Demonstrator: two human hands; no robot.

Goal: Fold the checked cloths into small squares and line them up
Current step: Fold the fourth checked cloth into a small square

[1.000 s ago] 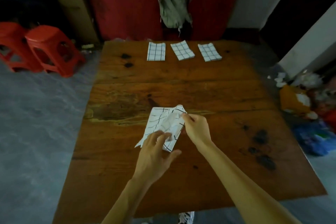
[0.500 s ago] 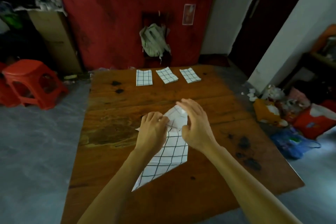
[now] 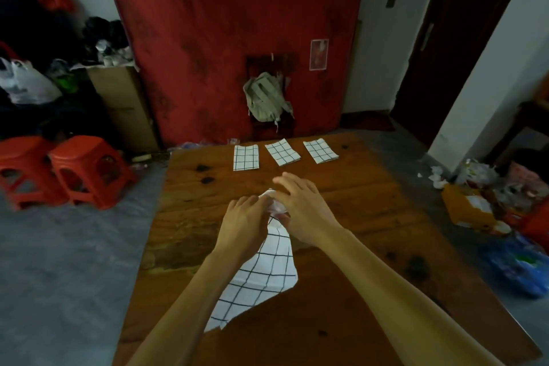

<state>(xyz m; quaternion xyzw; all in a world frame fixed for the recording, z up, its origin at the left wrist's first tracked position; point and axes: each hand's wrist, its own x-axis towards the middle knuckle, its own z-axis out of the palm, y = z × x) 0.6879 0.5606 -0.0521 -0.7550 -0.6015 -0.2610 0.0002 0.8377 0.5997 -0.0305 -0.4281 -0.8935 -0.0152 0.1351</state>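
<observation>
Lifted clear of the wood since a second ago, when it lay crumpled flat under the fingers, the fourth checked cloth (image 3: 263, 264) now hangs between the person's two hands, its loose corner trailing back toward their body. The left hand (image 3: 242, 224) curls round the cloth's upper edge; the right hand (image 3: 300, 211) sits just beside it, thumb and lower fingers pinching the bunched top while the upper fingers stretch forward. Half a second ago the hands were already raised, though the view has tipped up since, showing more of the room.

This looks like the opening-out step before the first fold. The next move likely calls for drawing the hands apart to find two corners, then laying the cloth flat.

Well beyond the fingertips, three folded cloths (image 3: 282, 152) lie in a row at the far edge of the wooden table (image 3: 371, 217), unmoved. Past them a backpack (image 3: 266, 98) hangs against the red wall; red stools (image 3: 86, 169) stand far off the left hand.
</observation>
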